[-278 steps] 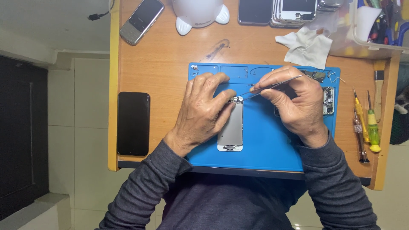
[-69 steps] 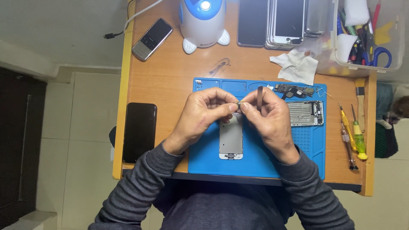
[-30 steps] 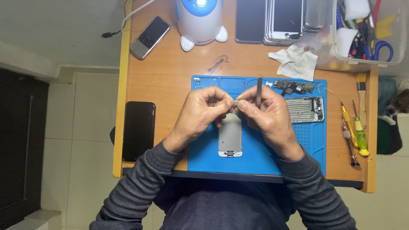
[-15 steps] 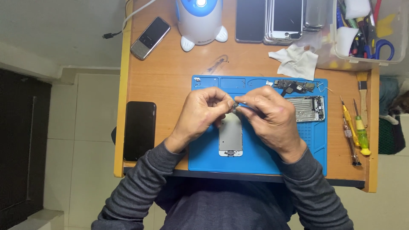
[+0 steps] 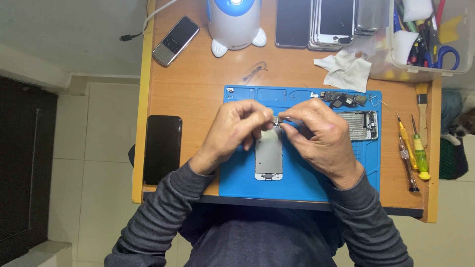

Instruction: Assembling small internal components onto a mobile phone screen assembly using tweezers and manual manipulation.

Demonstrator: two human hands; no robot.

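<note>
**A:** What lies at the left of the wooden desk [image 5: 198,94]?

**B:** A black smartphone [image 5: 162,148], face down near the left edge, and a grey keypad phone [image 5: 175,33] lying aslant at the far corner. Just right of that stands a white-and-blue lamp base [image 5: 235,22].

**A:** And the centre?

**B:** A blue work mat [image 5: 247,183]. On it lies a phone screen panel [image 5: 268,155], back side up, its long axis running away from the person. The left hand [image 5: 235,131] has thumb and fingertips pinched together at the panel's far end. The right hand [image 5: 321,138] meets it there, fingers clenched on a thin dark tool [image 5: 283,119]; the tip is small, so its kind cannot be told with confidence. What the left fingers pinch, if anything, is hidden.

**A:** To the right?

**B:** A phone housing [image 5: 360,124] on the mat, just beside the right hand, with a circuit board [image 5: 344,99] beyond it. A white cloth [image 5: 344,71] lies farther back. Screwdrivers [image 5: 413,155] lie off the mat's right edge, and a clear bin [image 5: 425,39] of tools stands in the far corner.
</note>
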